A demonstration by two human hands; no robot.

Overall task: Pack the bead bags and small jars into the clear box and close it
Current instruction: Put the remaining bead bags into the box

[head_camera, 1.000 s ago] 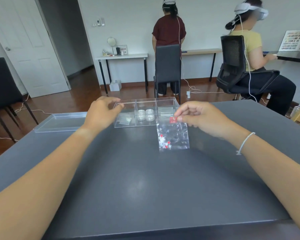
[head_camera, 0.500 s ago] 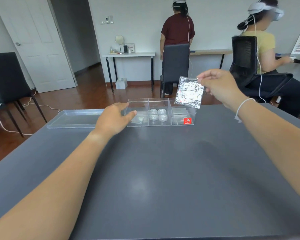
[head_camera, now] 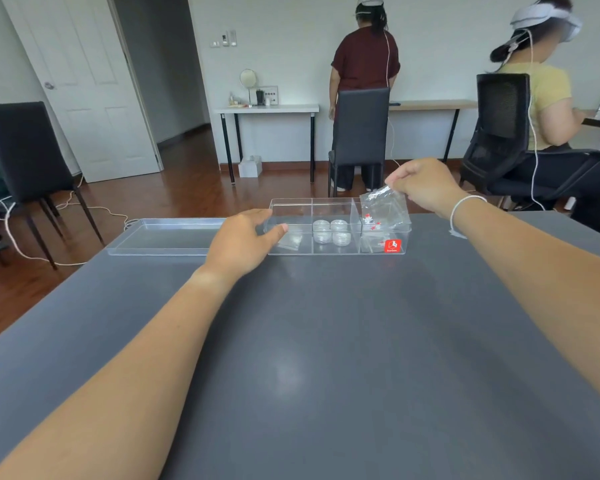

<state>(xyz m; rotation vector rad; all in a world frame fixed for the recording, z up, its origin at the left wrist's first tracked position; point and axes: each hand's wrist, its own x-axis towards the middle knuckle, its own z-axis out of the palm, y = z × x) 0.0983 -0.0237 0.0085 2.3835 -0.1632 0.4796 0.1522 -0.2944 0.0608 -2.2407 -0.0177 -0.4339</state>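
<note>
The right hand (head_camera: 426, 188), pinching the bead bag (head_camera: 383, 211), has lowered it into the box's (head_camera: 338, 252) right compartment, while the left hand (head_camera: 239, 242), half open, still touches the left end.

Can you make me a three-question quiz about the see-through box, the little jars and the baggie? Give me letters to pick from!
1. Where are the small jars in the clear box?
A left part
B middle part
C right part

2. How many jars show?
A two
B four
C six

3. Is the box shut?
A yes, lid on
B no, lid beside it

Answers:
1 B, they sit between the two dividers.
2 B, four round tops show.
3 B, the lid lies on the table to the left, while the right hand lowers a bead bag into the right part and the left hand steadies the box.
</note>
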